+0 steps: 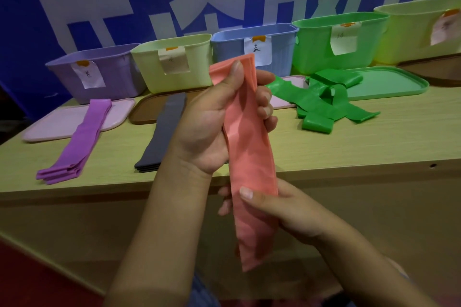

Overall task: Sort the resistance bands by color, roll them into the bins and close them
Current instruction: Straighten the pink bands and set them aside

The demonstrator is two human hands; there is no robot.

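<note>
A salmon-pink resistance band [252, 157] hangs upright in front of the table. My left hand [212, 119] grips its upper part, thumb on the front. My right hand [282, 209] pinches it lower down, thumb across the front. A stack of purple bands [79, 139] lies flat on the left, partly on a pink lid [50, 127]. Dark grey bands [164, 132] lie stacked beside them, reaching onto a brown lid [144, 112]. Green bands [326, 102] lie in a loose tangle at the right. Open bins stand along the back: purple [117, 82], pale yellow [197, 67], blue [282, 52], green [314, 50], yellow [409, 32].
A green lid [389, 82] lies before the green bin, a pink lid [289, 99] before the blue one, and a brown lid [434, 70] at far right. Each bin carries a paper label. The wooden table's front edge [349, 174] runs across mid-frame. A blue wall stands behind.
</note>
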